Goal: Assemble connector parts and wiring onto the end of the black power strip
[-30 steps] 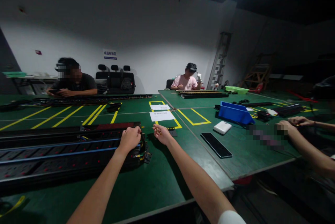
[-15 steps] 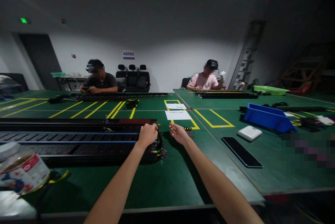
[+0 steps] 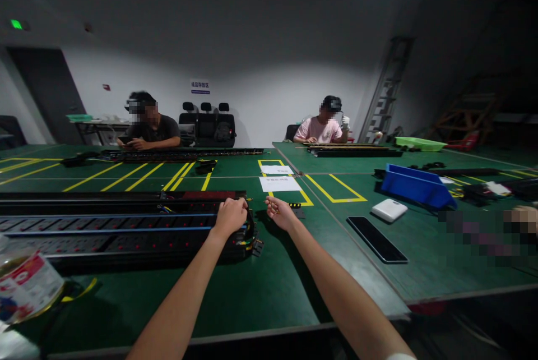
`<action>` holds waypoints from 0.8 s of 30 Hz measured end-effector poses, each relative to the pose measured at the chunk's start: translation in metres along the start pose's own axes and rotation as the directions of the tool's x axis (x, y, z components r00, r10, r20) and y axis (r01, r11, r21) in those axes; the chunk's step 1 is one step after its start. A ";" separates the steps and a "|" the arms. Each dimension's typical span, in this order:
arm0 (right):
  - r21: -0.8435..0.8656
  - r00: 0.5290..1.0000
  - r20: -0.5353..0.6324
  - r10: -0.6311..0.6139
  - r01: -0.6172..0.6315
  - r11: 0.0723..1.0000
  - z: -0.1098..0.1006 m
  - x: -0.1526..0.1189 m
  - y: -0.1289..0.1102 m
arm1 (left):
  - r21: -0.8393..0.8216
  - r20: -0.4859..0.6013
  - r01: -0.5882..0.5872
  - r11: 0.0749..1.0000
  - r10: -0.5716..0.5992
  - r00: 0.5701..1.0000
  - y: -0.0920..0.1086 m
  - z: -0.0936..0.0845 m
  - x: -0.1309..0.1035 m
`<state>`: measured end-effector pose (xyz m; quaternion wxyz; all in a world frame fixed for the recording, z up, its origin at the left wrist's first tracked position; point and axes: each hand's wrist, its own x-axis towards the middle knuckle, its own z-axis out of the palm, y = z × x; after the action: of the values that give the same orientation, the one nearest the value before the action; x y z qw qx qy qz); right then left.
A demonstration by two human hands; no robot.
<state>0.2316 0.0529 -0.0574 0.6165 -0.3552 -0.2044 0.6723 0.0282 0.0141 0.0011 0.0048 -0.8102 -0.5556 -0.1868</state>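
Note:
Several long black strip units [image 3: 126,247], with rows of red spots and blue edge lines, lie side by side on the left of the table. Over their right end my left hand [image 3: 231,218] is closed, its curled fingertips at the far strip's end. What these fingers grip there is hidden. Just to the right, my right hand [image 3: 281,214] is held above the table in a pinch. Something thin shows at its fingertips, too small to name. Coloured wires [image 3: 247,243] and a small black piece [image 3: 258,247] stick out of the near strip's end.
On the green table [image 3: 235,304] lie paper sheets [image 3: 279,184], a phone [image 3: 377,239], a white box [image 3: 389,210] and a blue bin [image 3: 416,187]. A labelled jar [image 3: 29,281] stands at left. Two people [image 3: 157,127] [image 3: 320,129] sit opposite; another person's hand [image 3: 523,218] shows at right.
The view has turned a little to the right, so everything sits further left. Both my hands keep nearly the same pose by the strip ends. Another person's hand has come into view at right.

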 end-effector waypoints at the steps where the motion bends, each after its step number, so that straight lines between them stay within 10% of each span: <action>1: -0.003 1.000 -0.002 -0.002 0.002 1.000 0.000 0.000 0.000 | 0.006 -0.002 0.001 1.000 -0.001 1.000 0.000 0.000 0.000; 24: 0.003 1.000 0.005 -0.005 0.005 1.000 0.001 0.004 0.001 | -0.001 -0.001 -0.008 1.000 0.008 1.000 0.000 -0.003 0.001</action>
<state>0.2302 0.0566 -0.0581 0.6182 -0.3520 -0.2059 0.6720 0.0280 0.0148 0.0039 0.0054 -0.8124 -0.5521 -0.1873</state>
